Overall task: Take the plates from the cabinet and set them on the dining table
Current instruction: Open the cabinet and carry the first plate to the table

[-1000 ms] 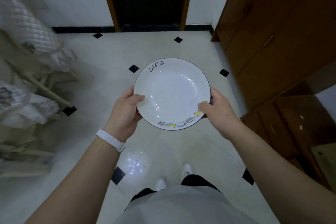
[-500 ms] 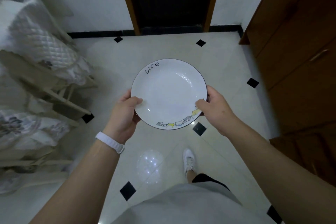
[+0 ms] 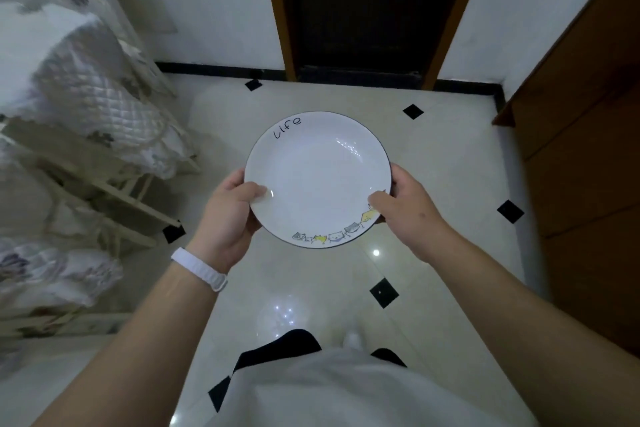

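Left hand [image 3: 230, 218] and right hand [image 3: 408, 215] grip opposite rims of the level plate [image 3: 318, 178].

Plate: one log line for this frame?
plate empty | left hand grips left rim | right hand grips right rim | over tiled floor

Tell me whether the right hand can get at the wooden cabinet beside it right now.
Probably not as it stands: the right hand grips the plate with the left hand. Nothing else seems to block the cabinet.
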